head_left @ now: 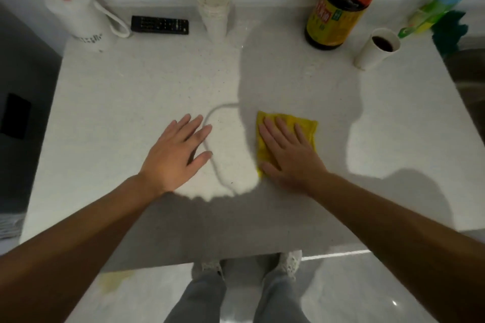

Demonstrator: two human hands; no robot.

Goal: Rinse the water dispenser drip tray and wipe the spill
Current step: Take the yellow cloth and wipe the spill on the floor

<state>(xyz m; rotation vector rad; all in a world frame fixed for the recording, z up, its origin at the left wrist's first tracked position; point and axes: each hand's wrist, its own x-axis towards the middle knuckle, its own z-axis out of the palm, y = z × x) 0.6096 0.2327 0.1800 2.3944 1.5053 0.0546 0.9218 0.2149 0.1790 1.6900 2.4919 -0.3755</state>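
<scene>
With the right hand (286,149) pressed flat, fingers spread, on the yellow cloth (307,126) mid-counter and the left hand (175,155) splayed empty beside it, I'd sweep in overlapping strokes, keeping pressure even; no drip tray shows.

Both bare forearms reach forward, palms down. Left hand (175,154) flat, fingers spread and extended, thumb out to the right. Right hand (288,153) flat too, fingers straight, slightly apart, wrist angled left.

countertop (136,102) middle bare; cups (213,16), jar (333,16) behind
</scene>
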